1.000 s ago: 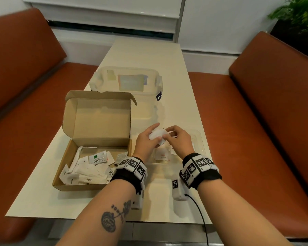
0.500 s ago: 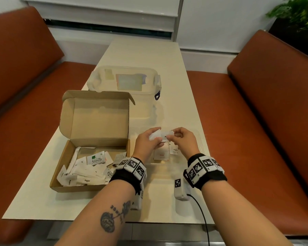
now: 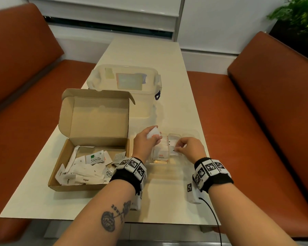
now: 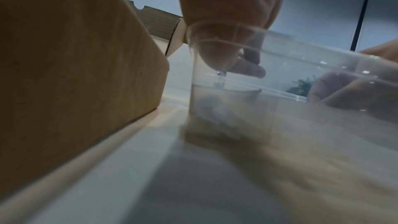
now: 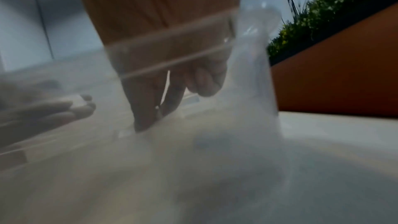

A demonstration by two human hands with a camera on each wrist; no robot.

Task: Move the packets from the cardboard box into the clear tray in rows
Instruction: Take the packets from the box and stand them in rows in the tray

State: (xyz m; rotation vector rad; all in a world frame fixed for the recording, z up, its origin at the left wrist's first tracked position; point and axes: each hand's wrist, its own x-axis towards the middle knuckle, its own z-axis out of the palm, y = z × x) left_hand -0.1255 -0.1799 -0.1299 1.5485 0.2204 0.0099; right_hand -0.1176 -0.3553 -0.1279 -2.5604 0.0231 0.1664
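A white packet (image 3: 175,151) goes down into the middle compartment of the clear tray (image 3: 194,134), pinched at its top edge by my right hand (image 3: 191,150), thumb and forefinger closed narrow on the paper, as the head view shows; the right wrist view, fogged by the tray wall, gives only fingers reaching down inside. Just left of that grip, my left hand (image 3: 146,141) holds a small wad of white packets (image 3: 153,134) over the tray's left compartment, fingers curled round it. Below that hand a few packets already lie in the left compartment, one with red print (image 3: 160,155). Left of both hands, beside the tray, the cardboard box (image 3: 89,144) stands open with its lid up and a loose heap still in it, a Stevia packet (image 3: 95,159) on top. Beyond the box sits a lidded plastic container (image 3: 126,80), all on a pale table (image 3: 171,57). I judge this the placing step, early in the job: next, the right fingers must let go with the packet flat and square, then take another from the left hand's wad.
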